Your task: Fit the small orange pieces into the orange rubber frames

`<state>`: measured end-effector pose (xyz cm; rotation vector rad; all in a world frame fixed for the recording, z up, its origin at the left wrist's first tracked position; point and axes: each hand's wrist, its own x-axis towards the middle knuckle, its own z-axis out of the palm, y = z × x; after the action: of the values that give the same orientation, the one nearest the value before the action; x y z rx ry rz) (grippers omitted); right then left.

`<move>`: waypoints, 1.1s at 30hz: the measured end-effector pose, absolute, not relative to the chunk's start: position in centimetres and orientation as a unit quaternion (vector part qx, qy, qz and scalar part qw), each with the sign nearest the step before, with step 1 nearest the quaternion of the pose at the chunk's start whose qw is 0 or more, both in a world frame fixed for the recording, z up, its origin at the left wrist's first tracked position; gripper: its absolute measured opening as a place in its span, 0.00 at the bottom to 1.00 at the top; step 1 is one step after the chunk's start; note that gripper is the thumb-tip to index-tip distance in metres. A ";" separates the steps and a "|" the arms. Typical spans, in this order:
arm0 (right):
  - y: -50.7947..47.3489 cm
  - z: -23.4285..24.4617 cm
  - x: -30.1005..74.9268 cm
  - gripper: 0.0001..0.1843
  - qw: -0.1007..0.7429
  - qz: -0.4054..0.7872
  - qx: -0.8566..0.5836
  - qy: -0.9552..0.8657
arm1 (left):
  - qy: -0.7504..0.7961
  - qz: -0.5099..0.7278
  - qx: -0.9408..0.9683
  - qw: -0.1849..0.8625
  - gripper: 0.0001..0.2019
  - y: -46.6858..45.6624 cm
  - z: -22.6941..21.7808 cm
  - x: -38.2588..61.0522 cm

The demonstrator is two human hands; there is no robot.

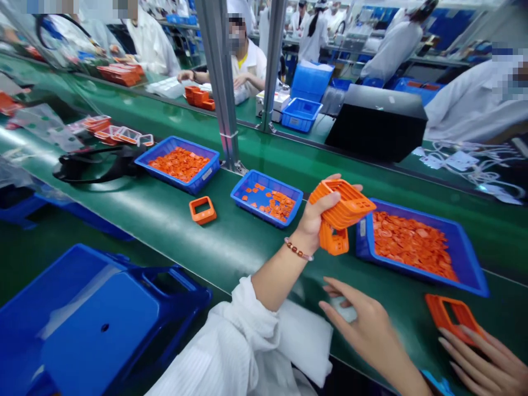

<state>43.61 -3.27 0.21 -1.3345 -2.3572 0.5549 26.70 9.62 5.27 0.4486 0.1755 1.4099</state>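
Note:
My left hand (311,217), with a beaded bracelet at its wrist, is raised over the bench. It is closed around a stack of orange plastic frames (348,206), and more frames hang beneath the palm. Lower down, my right hand (365,316) holds nothing I can make out; its thumb and fingers are apart. A pale patch (345,309) shows between them, too unclear to name. Right of the stack, a blue tray (470,258) carries many small orange pieces. One orange frame (202,210) rests on the green bench, left of my hands.
Another person's hand (490,355) touches orange frames (451,316) at the right. Two blue trays, a larger one (208,175) and a smaller one (241,204), hold orange pieces. A metal post (223,82) rises behind them. Blue plastic seating (99,319) stands lower left.

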 end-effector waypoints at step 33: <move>4.7 1.9 36.3 0.13 0.027 0.159 -0.327 -0.931 | 0.202 0.740 0.035 0.641 0.23 -4.7 0.5 8.7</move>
<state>36.34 4.72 1.95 -1.0100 -2.8757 0.4907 8.68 -4.68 0.49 0.0793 0.4601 1.6864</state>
